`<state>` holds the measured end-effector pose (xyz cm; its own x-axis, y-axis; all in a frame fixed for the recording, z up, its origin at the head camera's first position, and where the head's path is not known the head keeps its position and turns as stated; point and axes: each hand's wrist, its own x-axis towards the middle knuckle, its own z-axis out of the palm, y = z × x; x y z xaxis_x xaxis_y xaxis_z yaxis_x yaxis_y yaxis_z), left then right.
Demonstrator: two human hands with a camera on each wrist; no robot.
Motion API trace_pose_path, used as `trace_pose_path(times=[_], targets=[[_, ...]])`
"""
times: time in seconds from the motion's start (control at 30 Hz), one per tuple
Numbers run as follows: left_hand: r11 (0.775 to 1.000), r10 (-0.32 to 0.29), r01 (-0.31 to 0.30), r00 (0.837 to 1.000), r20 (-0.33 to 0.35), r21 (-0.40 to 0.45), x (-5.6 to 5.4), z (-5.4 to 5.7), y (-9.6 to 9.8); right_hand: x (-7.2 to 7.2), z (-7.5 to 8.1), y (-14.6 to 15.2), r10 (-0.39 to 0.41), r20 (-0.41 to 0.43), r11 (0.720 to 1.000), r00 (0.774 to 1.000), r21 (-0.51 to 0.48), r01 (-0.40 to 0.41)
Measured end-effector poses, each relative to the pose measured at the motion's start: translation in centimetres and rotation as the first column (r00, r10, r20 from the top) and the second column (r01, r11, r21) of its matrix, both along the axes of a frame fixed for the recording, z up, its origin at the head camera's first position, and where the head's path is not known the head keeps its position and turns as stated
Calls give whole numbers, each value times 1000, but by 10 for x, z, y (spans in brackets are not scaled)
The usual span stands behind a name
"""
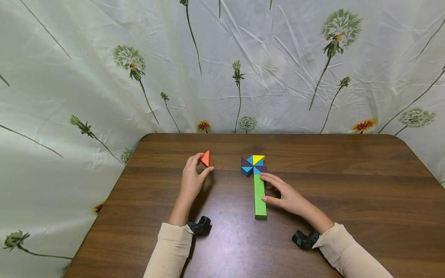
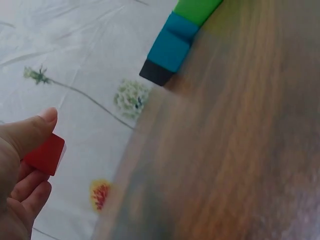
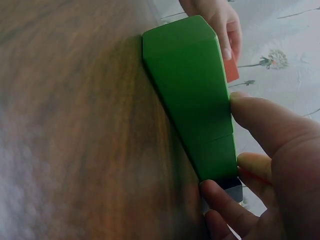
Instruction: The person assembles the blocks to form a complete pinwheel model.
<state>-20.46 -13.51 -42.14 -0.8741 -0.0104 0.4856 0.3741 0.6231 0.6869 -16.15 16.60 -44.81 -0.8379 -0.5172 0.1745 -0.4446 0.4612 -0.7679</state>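
Observation:
My left hand [image 1: 192,182] pinches an orange-red triangular block [image 1: 206,158] between thumb and fingers, held left of the pinwheel-shaped group of blocks. That group has a yellow triangular block [image 1: 258,158], dark purple ones and blue ones [image 1: 246,171] meeting at a centre. Below it, two light green blocks lie end to end in a stem, an upper one [image 1: 259,184] and a lower one [image 1: 260,206]. My right hand [image 1: 288,196] rests at the stem's right side, its thumb touching the lower block and its fingertips beside the upper block. Some of its fingers are hidden in the head view.
The blocks lie on a brown wood-grain table [image 1: 354,173]. A pale curtain [image 1: 278,69] with dandelion prints hangs along its far edge. Black wrist devices sit at both wrists, a left one [image 1: 199,226] and a right one [image 1: 306,239].

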Motion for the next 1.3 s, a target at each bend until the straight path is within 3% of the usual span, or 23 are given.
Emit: trace_pose_path(times=[0.23, 0.5, 0.73, 1.0, 1.3], targets=[[998, -65, 63, 995, -75, -31, 3, 8, 11, -1, -1, 1, 5, -5, 1000, 1000, -1, -5], [987, -152, 145, 982, -109, -66, 10, 14, 26, -1, -1, 0, 0, 2, 1000, 1000, 6, 0], [970, -228, 214, 966, -125, -118, 14, 11, 40, -1, -2, 0, 2, -4, 1000, 1000, 6, -2], [938, -298, 285, 954, -38, -199, 18, -1, 55, 0, -2, 1, 7, -28, 1000, 1000, -14, -7], [907, -364, 365, 930, 45, -212, 24, -15, 69, 0, -1, 0, 14, -16, 1000, 1000, -23, -14]])
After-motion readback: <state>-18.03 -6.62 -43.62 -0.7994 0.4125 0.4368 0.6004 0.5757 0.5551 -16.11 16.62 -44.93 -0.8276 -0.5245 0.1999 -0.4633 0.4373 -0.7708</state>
